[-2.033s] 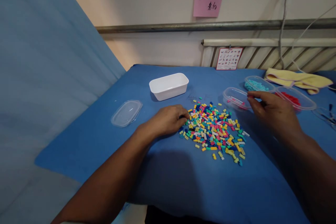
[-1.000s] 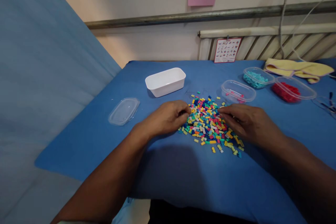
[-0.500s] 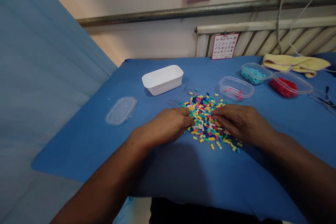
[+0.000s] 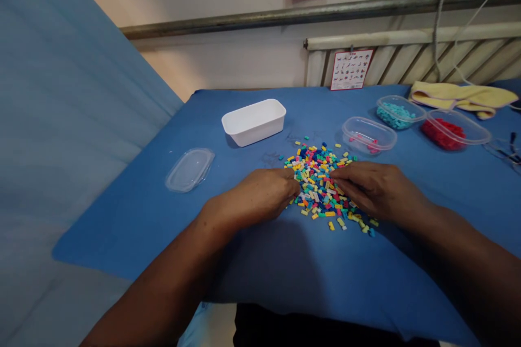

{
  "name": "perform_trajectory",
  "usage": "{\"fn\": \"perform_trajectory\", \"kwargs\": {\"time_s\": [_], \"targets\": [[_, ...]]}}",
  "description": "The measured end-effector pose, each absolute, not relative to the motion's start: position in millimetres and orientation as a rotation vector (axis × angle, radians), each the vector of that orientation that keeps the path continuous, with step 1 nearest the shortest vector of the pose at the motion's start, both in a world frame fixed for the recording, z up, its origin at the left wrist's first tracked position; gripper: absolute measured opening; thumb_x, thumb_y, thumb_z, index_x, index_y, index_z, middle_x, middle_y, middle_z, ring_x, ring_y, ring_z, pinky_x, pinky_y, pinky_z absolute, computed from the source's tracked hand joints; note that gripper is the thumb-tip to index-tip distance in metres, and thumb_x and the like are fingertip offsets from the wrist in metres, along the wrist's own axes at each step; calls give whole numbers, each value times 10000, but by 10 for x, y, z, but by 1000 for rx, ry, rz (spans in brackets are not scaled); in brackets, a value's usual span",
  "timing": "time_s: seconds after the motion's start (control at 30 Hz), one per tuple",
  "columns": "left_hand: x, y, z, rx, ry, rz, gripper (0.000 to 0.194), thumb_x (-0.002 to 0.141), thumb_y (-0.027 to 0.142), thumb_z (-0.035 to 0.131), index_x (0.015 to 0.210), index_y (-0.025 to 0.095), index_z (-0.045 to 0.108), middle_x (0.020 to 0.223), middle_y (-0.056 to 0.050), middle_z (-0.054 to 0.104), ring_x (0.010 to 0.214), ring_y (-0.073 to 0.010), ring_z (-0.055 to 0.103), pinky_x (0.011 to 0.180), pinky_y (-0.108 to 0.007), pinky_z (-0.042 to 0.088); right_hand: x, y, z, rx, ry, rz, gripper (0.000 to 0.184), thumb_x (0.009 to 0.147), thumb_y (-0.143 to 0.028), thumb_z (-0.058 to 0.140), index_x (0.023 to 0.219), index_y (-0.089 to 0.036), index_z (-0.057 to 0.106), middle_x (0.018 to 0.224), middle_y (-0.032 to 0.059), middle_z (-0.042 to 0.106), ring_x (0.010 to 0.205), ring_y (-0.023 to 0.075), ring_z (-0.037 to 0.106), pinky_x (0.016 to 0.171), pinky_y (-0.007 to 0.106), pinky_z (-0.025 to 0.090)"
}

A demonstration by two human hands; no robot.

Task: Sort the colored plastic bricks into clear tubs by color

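A loose pile of small multicoloured toy building bricks lies spread on the blue-covered table. At the pile's left edge is my left hand, its fingers curled closed with the tips among the bricks. My right hand reaches over the right side, thumb and fingers drawn together in a pinch touching the pile. Whatever either hand holds, if anything, is too small or hidden to make out. Behind the right hand stands a clear tub with a few pink bricks in it.
A white bin stands behind the pile, with clear lids to its left. Far right are a tub of turquoise bricks, a tub of red bricks, a yellow cloth and glasses. A picture card leans against the radiator.
The left fingers have curled in a little more at the pile's edge. The right hand stays almost where it was. The whole view has shifted slightly.
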State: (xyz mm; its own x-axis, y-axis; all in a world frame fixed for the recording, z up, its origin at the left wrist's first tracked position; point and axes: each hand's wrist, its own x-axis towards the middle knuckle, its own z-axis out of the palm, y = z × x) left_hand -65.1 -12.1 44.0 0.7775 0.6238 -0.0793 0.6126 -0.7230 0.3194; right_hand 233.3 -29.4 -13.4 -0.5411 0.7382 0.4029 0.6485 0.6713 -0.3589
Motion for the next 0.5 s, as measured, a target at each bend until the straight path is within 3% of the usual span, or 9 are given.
{"fn": "perform_trajectory", "kwargs": {"time_s": [0.2, 0.5], "targets": [[-611, -105, 460, 2707, 922, -209, 201, 1058, 196, 501, 957, 170, 673, 993, -83, 703, 858, -212, 650, 791, -324, 492, 2338, -294, -130, -933, -2368, 118, 188, 1095, -273, 627, 1199, -193, 762, 1069, 80, 850, 938, 240, 825, 830, 360, 649], [-676, -83, 433, 2729, 853, -66, 264, 1085, 183, 495, 947, 176, 720, 963, -66, 723, 903, -198, 688, 837, -300, 508, 2317, -313, -100, -917, -2372, 130, 171, 1094, -249, 622, 1195, -208, 754, 1055, 68, 844, 911, 225, 819, 797, 342, 645]]}}
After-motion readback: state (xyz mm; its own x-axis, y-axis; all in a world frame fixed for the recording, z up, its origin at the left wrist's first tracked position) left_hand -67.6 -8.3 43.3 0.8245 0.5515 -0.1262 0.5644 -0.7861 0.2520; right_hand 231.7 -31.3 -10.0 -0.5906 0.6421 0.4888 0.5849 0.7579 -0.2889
